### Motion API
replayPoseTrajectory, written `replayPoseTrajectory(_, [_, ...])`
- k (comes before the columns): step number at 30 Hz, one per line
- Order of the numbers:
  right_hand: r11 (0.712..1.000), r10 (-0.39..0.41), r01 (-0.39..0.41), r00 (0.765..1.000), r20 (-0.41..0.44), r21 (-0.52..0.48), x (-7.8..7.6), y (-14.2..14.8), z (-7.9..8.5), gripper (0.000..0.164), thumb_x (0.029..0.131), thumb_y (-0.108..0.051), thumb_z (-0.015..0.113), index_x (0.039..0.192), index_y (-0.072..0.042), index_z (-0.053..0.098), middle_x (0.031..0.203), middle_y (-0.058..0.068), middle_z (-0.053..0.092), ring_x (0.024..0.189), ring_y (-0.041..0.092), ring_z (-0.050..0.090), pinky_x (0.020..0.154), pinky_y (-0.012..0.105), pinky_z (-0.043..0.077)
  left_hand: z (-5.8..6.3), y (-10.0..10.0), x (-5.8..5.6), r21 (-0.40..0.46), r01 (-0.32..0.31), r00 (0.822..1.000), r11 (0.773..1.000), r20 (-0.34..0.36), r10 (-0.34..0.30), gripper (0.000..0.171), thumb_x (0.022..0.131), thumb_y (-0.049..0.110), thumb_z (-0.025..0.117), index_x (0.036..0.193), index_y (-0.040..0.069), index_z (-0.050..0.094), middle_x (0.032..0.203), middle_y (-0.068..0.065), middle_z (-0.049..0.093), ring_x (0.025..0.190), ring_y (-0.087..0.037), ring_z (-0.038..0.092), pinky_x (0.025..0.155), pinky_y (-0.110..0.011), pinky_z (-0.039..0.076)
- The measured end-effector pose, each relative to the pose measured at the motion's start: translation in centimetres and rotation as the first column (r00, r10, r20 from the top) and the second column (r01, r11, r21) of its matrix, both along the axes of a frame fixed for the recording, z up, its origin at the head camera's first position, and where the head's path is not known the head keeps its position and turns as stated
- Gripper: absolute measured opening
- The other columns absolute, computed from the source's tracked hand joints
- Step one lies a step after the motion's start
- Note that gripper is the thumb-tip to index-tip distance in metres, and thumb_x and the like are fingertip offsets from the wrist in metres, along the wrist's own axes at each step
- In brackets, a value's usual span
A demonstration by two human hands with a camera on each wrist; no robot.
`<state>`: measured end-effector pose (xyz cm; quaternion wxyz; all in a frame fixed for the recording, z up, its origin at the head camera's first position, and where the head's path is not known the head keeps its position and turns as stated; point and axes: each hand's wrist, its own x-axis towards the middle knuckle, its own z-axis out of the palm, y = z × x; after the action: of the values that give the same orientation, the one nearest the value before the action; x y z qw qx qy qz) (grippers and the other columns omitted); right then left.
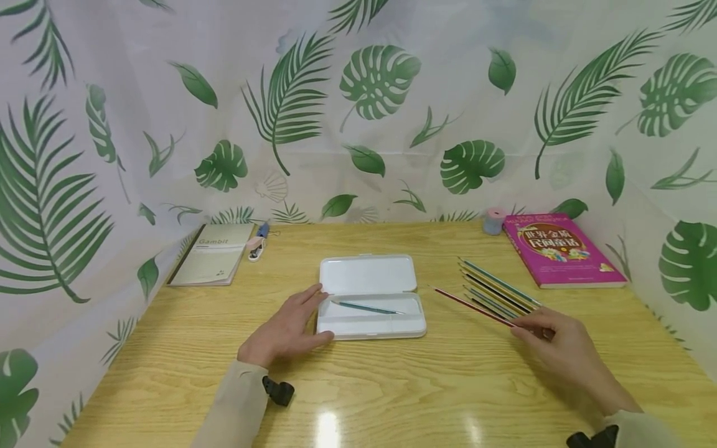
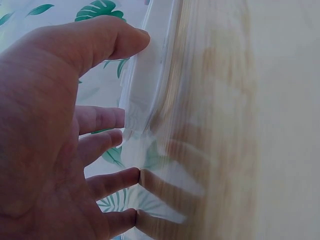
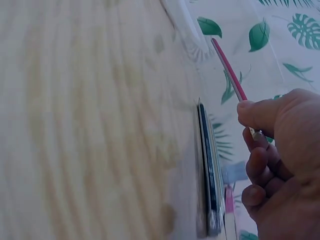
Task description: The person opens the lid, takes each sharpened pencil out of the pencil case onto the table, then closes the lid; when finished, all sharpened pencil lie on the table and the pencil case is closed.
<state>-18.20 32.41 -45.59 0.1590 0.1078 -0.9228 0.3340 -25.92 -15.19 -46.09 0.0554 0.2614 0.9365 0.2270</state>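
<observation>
A white pencil case (image 1: 370, 335) lies unfolded on the table, its lid tipped back on the far side. One blue-green pencil (image 1: 366, 307) rests inside the near half. My left hand (image 1: 288, 326) is at the case's left side, thumb at the front corner and fingers spread; in the left wrist view the thumb (image 2: 131, 42) touches the white edge. Between thumb and fingers, my right hand (image 1: 560, 345) pinches a red pencil (image 1: 467, 303) near its end, lifted off the table in the right wrist view. Beside that hand lie several dark and blue-green pencils (image 1: 498, 286) in a slanting row.
At the back left lie a beige notebook (image 1: 213, 252) and a small pink-and-white item (image 1: 256, 247) near a blue one. A pink book (image 1: 566, 252) lies at the back right, next to a small pink-topped, grey-blue container (image 1: 493, 222). Leaf-print cloth (image 1: 414, 149) hangs behind the wooden table.
</observation>
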Motion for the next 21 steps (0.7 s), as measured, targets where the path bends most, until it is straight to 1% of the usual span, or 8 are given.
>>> replayPoseTrajectory(6, [0.998, -0.063, 0.064, 0.998, -0.012, 0.028, 1.3, 2.1, -0.3, 0.004, 0.089, -0.016, 0.077, 0.090, -0.013, 0.079, 0.075, -0.007, 0.060, 0.062, 0.007, 0.046, 0.052, 0.021, 0.037, 0.1, 0.0, 0.0, -0.001, 0.002, 1.000, 1.000, 0.005, -0.002, 0.079, 0.090, 0.043, 0.069, 0.154, 0.007, 0.037, 0.163, -0.008, 0.024, 0.147, -0.034, 0.025, 0.115, -0.052, 0.030])
replayPoseTrajectory(11, [0.991, -0.131, 0.130, 0.991, 0.031, 0.034, 2.4, 3.5, -0.6, 0.006, 0.088, -0.019, 0.077, 0.091, -0.014, 0.079, 0.074, -0.007, 0.060, 0.065, 0.006, 0.046, 0.053, 0.021, 0.037, 0.0, 0.1, 0.0, -0.001, -0.001, 1.000, 1.000, 0.004, 0.001, 0.079, 0.090, 0.043, 0.069, 0.154, 0.007, 0.037, 0.163, -0.008, 0.024, 0.147, -0.034, 0.025, 0.115, -0.051, 0.030])
replayPoseTrajectory(13, [0.989, -0.142, 0.140, 0.989, 0.032, 0.036, 2.8, 3.9, -0.7, 0.007, 0.088, -0.019, 0.078, 0.093, -0.014, 0.079, 0.072, -0.008, 0.059, 0.064, 0.005, 0.046, 0.052, 0.020, 0.036, 0.0, 0.1, 0.0, -0.006, -0.004, 1.000, 1.000, 0.002, 0.004, 0.079, 0.090, 0.043, 0.069, 0.154, 0.008, 0.037, 0.163, -0.008, 0.024, 0.147, -0.034, 0.026, 0.115, -0.051, 0.030])
replayPoseTrajectory(16, [0.988, -0.148, 0.148, 0.989, 0.011, 0.043, 3.1, 4.3, -0.9, 0.007, 0.086, -0.015, 0.079, 0.092, -0.012, 0.079, 0.071, -0.008, 0.058, 0.062, 0.004, 0.045, 0.051, 0.019, 0.036, 0.0, 0.1, -0.1, -0.009, -0.008, 1.000, 1.000, 0.002, 0.008, 0.079, 0.090, 0.043, 0.069, 0.153, 0.008, 0.038, 0.163, -0.008, 0.024, 0.147, -0.033, 0.026, 0.115, -0.050, 0.030])
replayPoseTrajectory(21, [0.983, -0.170, 0.170, 0.985, -0.001, 0.063, 3.4, 4.4, -1.2, 0.006, 0.084, -0.012, 0.081, 0.090, -0.012, 0.079, 0.071, -0.011, 0.060, 0.061, 0.002, 0.045, 0.051, 0.018, 0.036, 0.0, 0.1, -0.1, -0.004, -0.009, 1.000, 1.000, 0.008, 0.009, 0.080, 0.089, 0.043, 0.070, 0.154, 0.008, 0.038, 0.163, -0.008, 0.024, 0.147, -0.034, 0.025, 0.115, -0.051, 0.030])
